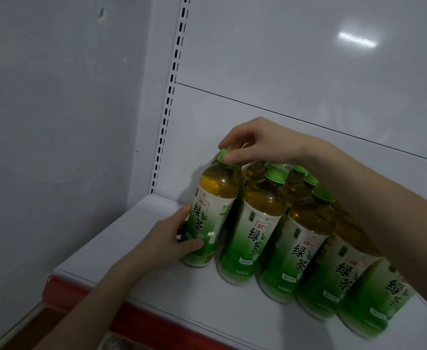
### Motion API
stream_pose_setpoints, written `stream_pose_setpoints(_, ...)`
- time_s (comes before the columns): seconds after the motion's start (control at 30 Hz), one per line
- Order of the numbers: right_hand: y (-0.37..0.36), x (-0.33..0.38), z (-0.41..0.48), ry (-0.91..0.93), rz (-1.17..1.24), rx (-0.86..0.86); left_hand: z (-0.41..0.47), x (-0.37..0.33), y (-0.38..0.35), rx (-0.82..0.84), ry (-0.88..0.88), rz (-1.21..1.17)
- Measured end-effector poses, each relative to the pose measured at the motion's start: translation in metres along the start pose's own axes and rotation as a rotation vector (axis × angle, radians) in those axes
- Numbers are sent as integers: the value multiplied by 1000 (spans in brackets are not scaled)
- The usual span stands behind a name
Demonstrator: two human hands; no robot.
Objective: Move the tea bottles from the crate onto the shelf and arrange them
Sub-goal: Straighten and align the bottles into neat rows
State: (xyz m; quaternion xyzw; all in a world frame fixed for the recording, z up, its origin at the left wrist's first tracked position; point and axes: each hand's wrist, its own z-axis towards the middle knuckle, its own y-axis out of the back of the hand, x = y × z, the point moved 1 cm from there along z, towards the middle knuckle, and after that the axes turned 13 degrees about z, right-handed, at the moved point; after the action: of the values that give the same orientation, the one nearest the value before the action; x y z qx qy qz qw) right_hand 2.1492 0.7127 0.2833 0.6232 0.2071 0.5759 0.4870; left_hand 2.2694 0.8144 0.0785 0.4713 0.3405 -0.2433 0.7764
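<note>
Several green tea bottles with green caps and green-and-white labels stand in rows on the white shelf (136,248). The leftmost front bottle (208,210) is held by both hands. My right hand (260,144) reaches over from the right and pinches its green cap (225,155) with fingertips and thumb. My left hand (174,237) wraps the lower label from the left, thumb across the front. The neighbouring bottle (251,233) stands close on its right. The crate is out of view.
The shelf has a red front strip (136,322) and a white back panel with a slotted upright (168,102). A grey wall (56,122) closes the left side. Bare shelf surface lies left of and in front of the bottles.
</note>
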Motion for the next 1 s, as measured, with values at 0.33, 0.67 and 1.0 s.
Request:
stream_pose_setpoints(0.33, -1, 1, -2, 40, 23, 19, -2, -3, -1, -77, 43, 99)
stream_pose_setpoints(0.67, -3, -6, -4, 9, 107, 36, -4, -13, -3, -153, 25, 253)
stream_pose_setpoints(1.0, 38, -19, -21, 1, 137, -307, -19, -20, -4, -484, -114, 535)
